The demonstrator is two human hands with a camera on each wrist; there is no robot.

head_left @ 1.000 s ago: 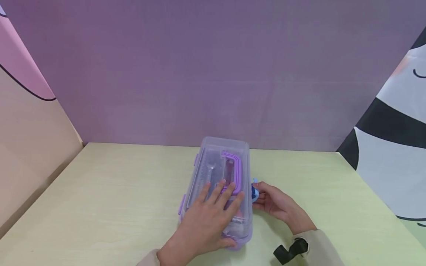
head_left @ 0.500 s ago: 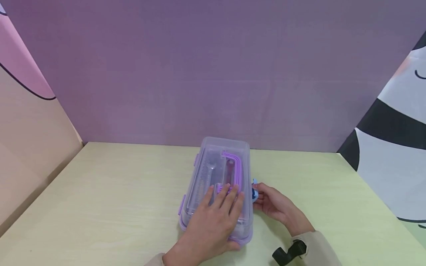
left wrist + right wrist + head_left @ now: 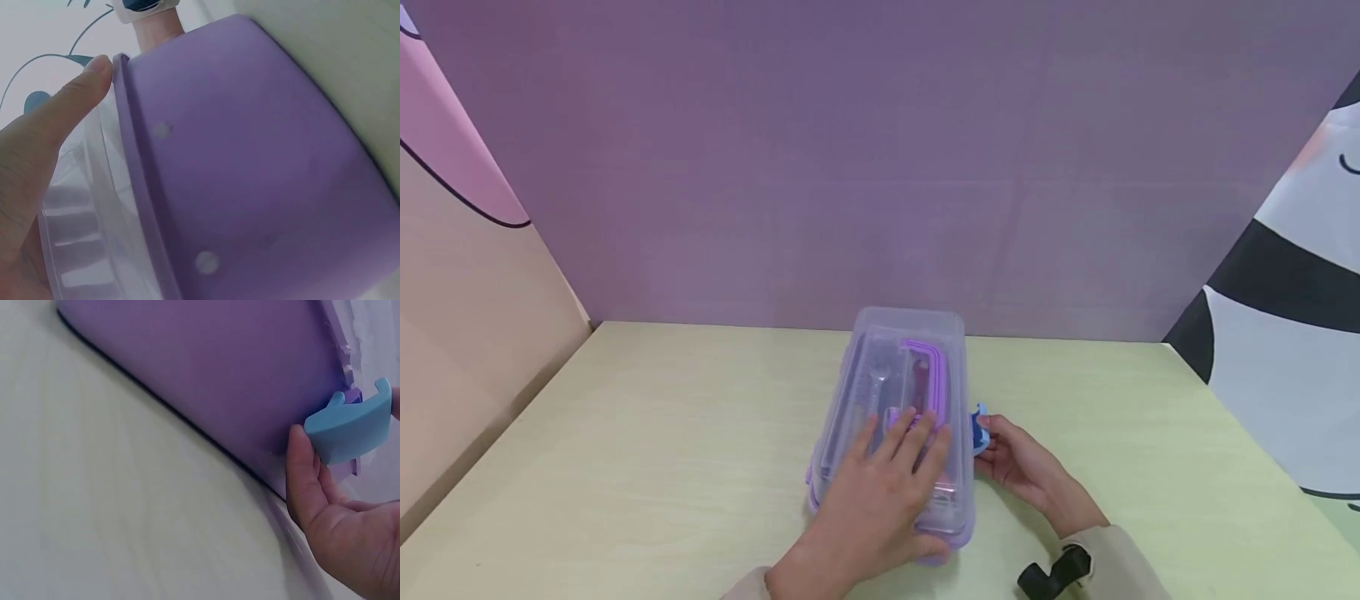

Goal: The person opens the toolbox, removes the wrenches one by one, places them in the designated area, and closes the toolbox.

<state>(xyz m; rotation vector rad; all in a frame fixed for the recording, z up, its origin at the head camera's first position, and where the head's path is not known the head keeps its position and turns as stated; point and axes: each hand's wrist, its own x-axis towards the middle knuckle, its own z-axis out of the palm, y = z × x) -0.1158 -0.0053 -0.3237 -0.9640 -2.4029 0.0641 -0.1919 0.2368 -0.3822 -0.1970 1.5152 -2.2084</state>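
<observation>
A long purple storage box (image 3: 206, 362) with a clear lid (image 3: 906, 325) stands on the table. A purple carrying handle (image 3: 936, 375) lies folded on the lid, and things inside show dimly through the plastic. My left hand (image 3: 872, 508) rests on the near half of the lid, fingers straight and spread. In the left wrist view its thumb (image 3: 81, 87) reaches to the purple rim at the near end. At the right side, my right hand (image 3: 1022, 467) pinches a light blue latch (image 3: 350, 428) between thumb and fingers. That latch stands out from the box's wall.
The box sits on a pale wooden table (image 3: 662, 433), close to its far edge. A purple wall panel (image 3: 880, 167) rises behind. Patterned panels (image 3: 1285, 308) flank the table. A black camera mount (image 3: 1056, 573) is strapped at the right wrist.
The blue latch under my right hand has shifted slightly outward to the right. The left hand has slid a little toward the near right and stays on the lid.
</observation>
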